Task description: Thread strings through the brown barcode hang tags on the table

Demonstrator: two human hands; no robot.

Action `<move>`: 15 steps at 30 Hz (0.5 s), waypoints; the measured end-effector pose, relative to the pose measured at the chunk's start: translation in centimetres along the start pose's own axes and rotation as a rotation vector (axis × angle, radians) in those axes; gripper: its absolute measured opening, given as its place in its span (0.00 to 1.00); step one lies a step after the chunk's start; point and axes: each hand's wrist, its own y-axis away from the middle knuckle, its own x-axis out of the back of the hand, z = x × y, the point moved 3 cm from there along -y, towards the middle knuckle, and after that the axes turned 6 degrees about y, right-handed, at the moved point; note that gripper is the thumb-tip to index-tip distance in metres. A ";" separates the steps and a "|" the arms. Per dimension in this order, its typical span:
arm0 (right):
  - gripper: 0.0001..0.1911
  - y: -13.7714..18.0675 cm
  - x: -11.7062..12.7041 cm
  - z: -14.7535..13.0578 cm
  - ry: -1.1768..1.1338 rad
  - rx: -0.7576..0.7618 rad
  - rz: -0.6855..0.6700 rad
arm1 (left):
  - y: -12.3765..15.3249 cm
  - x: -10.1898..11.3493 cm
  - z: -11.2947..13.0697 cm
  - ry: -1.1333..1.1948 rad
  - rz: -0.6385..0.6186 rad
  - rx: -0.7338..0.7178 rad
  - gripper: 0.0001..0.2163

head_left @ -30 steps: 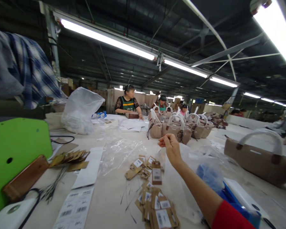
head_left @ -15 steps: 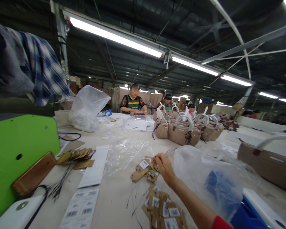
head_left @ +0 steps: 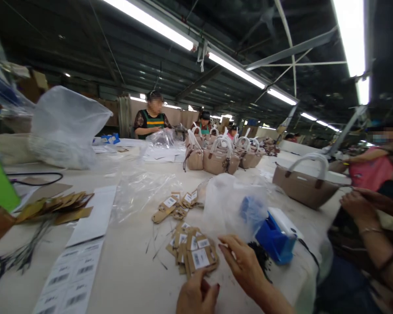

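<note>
My left hand (head_left: 196, 293) is at the near edge of a pile of brown cardboard hang tags (head_left: 199, 258), thumb and forefinger apart, the forefinger at the lowest tag. To the right of that pile, my right hand (head_left: 244, 266) has its fingers stretched out, with nothing visible in them. White barcode stickers show on the tags. A smaller group of hang tags (head_left: 165, 209) lies just beyond, with thin dark strings around it. Small black pieces (head_left: 260, 258) are heaped beside my right hand, partly hidden by it.
A blue holder with a white top (head_left: 277, 242) and a clear plastic bag (head_left: 227, 205) stand at right. A taupe handbag (head_left: 306, 185) and several others (head_left: 221, 161) are farther back. Barcode sticker sheets (head_left: 70, 277) lie left. Co-workers stand across the table and at right.
My right hand has come back from the farther tags to the nearer pile. My left hand has come into view. The view has turned right, showing a co-worker's hands there.
</note>
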 end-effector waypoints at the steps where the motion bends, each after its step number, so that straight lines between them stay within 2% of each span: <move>1: 0.11 1.8 1.0 1.5 0.062 -0.086 0.076 | 0.1 0.0 0.2 -0.004 0.036 -0.016 0.15; 4: 0.13 7.3 3.4 5.9 0.207 -0.344 0.228 | 0.6 0.2 0.8 0.002 0.087 -0.048 0.15; 7: 0.18 11.2 4.6 8.2 0.214 -0.518 0.245 | 0.9 0.5 1.2 -0.002 0.101 -0.053 0.15; 10: 0.20 12.4 4.6 7.8 0.166 -0.593 0.203 | 0.9 0.8 1.1 -0.012 0.084 -0.044 0.16; 15: 0.19 12.0 3.2 5.9 0.209 -0.669 0.114 | 0.5 1.4 0.5 -0.047 0.087 -0.023 0.16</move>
